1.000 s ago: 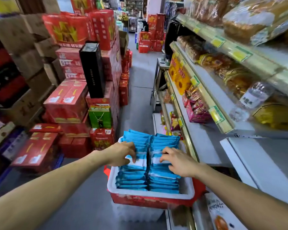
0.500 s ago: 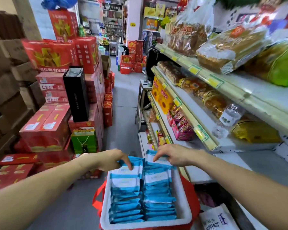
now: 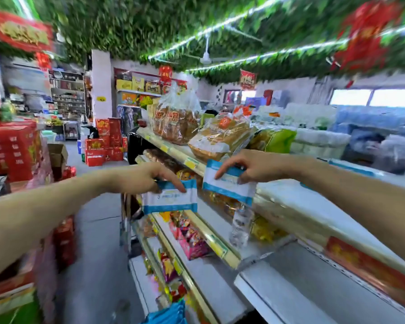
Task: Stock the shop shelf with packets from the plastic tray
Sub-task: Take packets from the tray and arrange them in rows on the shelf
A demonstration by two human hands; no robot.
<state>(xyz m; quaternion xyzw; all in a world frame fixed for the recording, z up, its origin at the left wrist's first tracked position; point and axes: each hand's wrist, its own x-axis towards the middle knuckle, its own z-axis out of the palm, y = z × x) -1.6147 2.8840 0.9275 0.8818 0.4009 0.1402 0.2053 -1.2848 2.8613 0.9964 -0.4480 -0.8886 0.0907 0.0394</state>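
My left hand pinches the top edge of a blue-and-white packet, which hangs in front of the shelf unit. My right hand pinches a second blue-and-white packet by its top, level with the upper shelf. Both packets are in the air, side by side and apart. At the bottom edge only the tips of several blue packets in the tray show; the tray itself is out of sight.
Bagged bread loaves and a green bag lie on the top shelf. A clear water bottle stands on the middle shelf beside pink snack packs. Red cartons are stacked left of the aisle.
Both hands lifted one packet each out of the tray and raised them to upper-shelf height. The view tilted up, so the tray dropped out of sight.
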